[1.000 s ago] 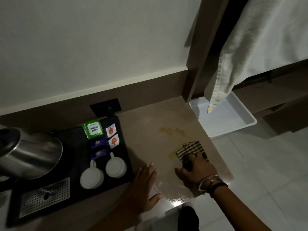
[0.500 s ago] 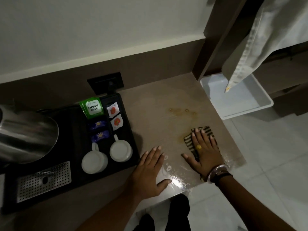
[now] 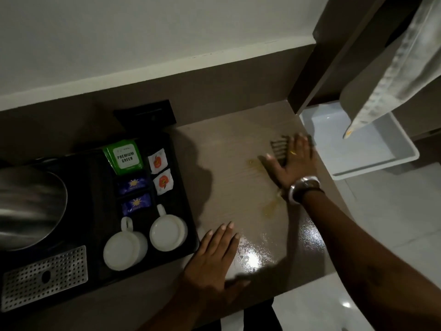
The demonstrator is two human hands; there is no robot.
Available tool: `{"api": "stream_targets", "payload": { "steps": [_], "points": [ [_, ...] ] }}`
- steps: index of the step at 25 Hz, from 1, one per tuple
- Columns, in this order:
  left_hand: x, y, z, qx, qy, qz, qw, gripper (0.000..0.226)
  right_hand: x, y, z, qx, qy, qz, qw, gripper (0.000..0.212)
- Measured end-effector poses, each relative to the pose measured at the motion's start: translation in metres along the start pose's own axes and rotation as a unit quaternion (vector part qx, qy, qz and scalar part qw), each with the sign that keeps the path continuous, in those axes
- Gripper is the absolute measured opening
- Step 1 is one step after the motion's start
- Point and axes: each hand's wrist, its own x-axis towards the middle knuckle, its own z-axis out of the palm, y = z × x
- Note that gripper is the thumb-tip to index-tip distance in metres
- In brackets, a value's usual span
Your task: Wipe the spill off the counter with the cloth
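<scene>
A small dark striped cloth (image 3: pixel 279 146) lies flat on the brown counter (image 3: pixel 229 177), near its far right edge. My right hand (image 3: pixel 292 161) presses down on the cloth with fingers spread, covering most of it. A yellowish spill streak (image 3: pixel 270 207) shows on the counter just below my right wrist, and a faint smear (image 3: pixel 254 162) sits left of my thumb. My left hand (image 3: pixel 214 254) rests flat on the counter near the front edge, beside a wet shiny patch (image 3: pixel 250 259), holding nothing.
A black tray (image 3: pixel 188 211) at the left holds two white cups (image 3: pixel 167 231), tea sachets (image 3: pixel 124 156) and a steel kettle (image 3: pixel 28 206). A wall socket (image 3: pixel 145 114) sits behind it. Past the counter's right edge lie a white plastic tray (image 3: pixel 372 161) and a hanging pale cloth (image 3: pixel 391 68).
My right hand has slid the cloth away from me, from the front right of the counter up over the yellow droplets. My left hand stayed flat near the front edge.
</scene>
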Motion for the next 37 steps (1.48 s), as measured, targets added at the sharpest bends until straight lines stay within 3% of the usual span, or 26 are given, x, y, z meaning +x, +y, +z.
{"api": "stream_targets", "payload": {
  "steps": [4, 6, 8, 12, 15, 17, 19, 22, 24, 26, 28, 30, 32, 34, 37],
  "points": [
    [0.0, 0.002, 0.001, 0.0, 0.006, -0.013, 1.0, 0.093, 0.0, -0.07, 0.029, -0.079, -0.041, -0.202, 0.975, 0.106],
    [0.001, 0.002, 0.001, 0.024, -0.006, -0.005, 1.0, 0.096, -0.053, -0.048, 0.04, -0.104, -0.061, -0.285, 0.951, 0.097],
    [0.0, 0.001, 0.003, 0.042, -0.012, -0.003, 0.999, 0.097, -0.106, 0.003, 0.04, -0.11, -0.066, -0.31, 0.942, 0.094],
    [-0.001, 0.002, 0.013, 0.019, 0.017, -0.012, 1.0, 0.098, -0.091, 0.078, 0.007, -0.11, -0.031, -0.182, 0.977, 0.09],
    [-0.005, 0.001, 0.011, -0.013, 0.051, -0.007, 0.999, 0.098, 0.0, 0.037, -0.017, -0.075, -0.01, -0.088, 0.993, 0.093],
    [-0.004, 0.002, 0.011, -0.024, 0.054, 0.003, 0.998, 0.097, 0.051, -0.015, -0.011, -0.076, -0.001, -0.106, 0.991, 0.094],
    [-0.005, 0.001, 0.013, -0.031, 0.048, 0.002, 0.998, 0.096, 0.063, -0.068, 0.004, -0.102, -0.019, -0.186, 0.977, 0.09],
    [-0.004, 0.001, 0.008, -0.014, 0.01, -0.012, 1.0, 0.097, 0.0, -0.085, 0.024, -0.133, -0.034, -0.318, 0.938, 0.081],
    [-0.002, 0.002, 0.002, -0.006, -0.012, -0.01, 1.0, 0.096, -0.075, -0.051, 0.034, -0.112, -0.048, -0.347, 0.93, 0.075],
    [-0.001, 0.0, 0.0, -0.011, -0.014, -0.004, 1.0, 0.094, -0.145, 0.0, 0.038, -0.098, -0.065, -0.331, 0.936, 0.076],
    [0.001, -0.001, 0.001, 0.01, -0.005, 0.0, 1.0, 0.095, -0.161, 0.058, 0.023, -0.084, -0.033, -0.264, 0.96, 0.078],
    [0.001, -0.001, -0.002, 0.012, -0.003, 0.005, 1.0, 0.094, -0.127, 0.088, -0.002, -0.081, 0.004, -0.11, 0.991, 0.083],
    [0.004, -0.001, -0.003, -0.002, 0.007, 0.002, 1.0, 0.095, -0.066, 0.076, -0.019, -0.055, 0.037, -0.005, 0.998, 0.089],
    [0.002, 0.002, -0.003, -0.034, 0.008, -0.01, 0.999, 0.098, -0.038, 0.036, -0.009, -0.05, 0.032, 0.006, 0.998, 0.089],
    [0.0, 0.005, -0.001, -0.042, 0.028, -0.007, 0.999, 0.097, -0.097, -0.009, 0.033, -0.091, -0.003, -0.128, 0.988, 0.079]
  ]
}}
